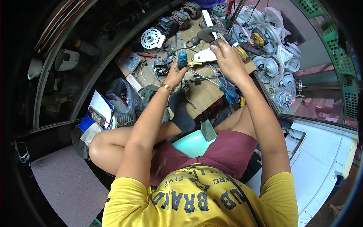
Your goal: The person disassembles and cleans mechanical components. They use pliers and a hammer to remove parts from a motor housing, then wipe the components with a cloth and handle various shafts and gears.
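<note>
1. Appears, as a judgement, to be at a tapping or driving step on small parts, with a hammer [206, 34] toward one o'clock and a blue handle [182, 58] at twelve, both over the plywood worktop [206, 94].
2. Wrapped in the left grip [176, 75]: the blue handle, clamped between thumb and fingers with its top end exposed. Cannot tell what tip it carries; hidden below the hand.
3. Closed in the right grip [228, 58], toward one o'clock: the hammer, apparently held close to its head. Cannot follow the handle, largely masked by the fingers.
4. Probably calls next for steadying the blue handle, lining up the hammer face with its top, and leaving the left thumb out of the path.
5. Looks bright blue with darker bands, short and rounded, in the handle's case; dark, worn-looking and curved in the hammer's, with a blunt round face toward nine o'clock.
6. Near these: a white rounded plate [204, 56] between both hands, a small metal assembly [160, 67] toward eleven, blue-handled pliers [228, 94] toward two, and pale plastic parts [266, 66] farther out toward two.
</note>
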{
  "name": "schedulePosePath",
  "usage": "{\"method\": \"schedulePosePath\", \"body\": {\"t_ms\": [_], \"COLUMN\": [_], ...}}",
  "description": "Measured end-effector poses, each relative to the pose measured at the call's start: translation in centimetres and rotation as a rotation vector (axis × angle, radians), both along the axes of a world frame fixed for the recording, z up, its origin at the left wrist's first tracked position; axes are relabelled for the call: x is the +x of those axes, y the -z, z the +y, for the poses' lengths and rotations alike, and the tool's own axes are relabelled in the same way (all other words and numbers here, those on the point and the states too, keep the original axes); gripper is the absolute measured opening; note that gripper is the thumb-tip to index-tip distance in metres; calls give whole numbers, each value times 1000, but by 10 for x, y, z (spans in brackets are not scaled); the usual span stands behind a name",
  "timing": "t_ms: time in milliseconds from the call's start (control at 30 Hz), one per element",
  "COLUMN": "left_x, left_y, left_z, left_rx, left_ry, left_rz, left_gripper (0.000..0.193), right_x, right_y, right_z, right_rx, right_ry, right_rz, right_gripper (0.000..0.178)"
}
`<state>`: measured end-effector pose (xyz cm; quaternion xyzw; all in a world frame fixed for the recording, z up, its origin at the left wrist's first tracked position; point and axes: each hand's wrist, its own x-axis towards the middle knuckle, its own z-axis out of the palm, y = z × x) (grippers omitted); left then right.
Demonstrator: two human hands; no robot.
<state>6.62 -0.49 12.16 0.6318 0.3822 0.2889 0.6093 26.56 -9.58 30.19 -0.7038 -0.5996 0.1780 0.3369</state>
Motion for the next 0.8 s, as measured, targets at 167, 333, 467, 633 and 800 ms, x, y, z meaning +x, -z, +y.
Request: {"method": "schedulePosePath", "body": {"t_ms": [167, 333, 467, 633, 800], "left_x": [-3, 0, -2, 22, 13], "left_y": [1, 8, 9, 8, 29], "left_z": [5, 8, 9, 5, 10], "left_rx": [-70, 14, -50, -63, 220], "left_ry": [22, 19, 26, 108, 97], "left_rz": [29, 82, 7, -16, 35], "left_gripper": [43, 40, 38, 38, 56], "right_x": [-1, -13, -22, -9, -28], "right_y": [5, 15, -4, 14, -16], "right_z": [2, 15, 28, 28, 22], "right_rx": [-35, -39, 55, 5, 32], "right_ry": [-16, -20, -47, -53, 35], "right_rz": [7, -71, -46, -130, -66], "right_gripper": [36, 38, 36, 33, 39]}}
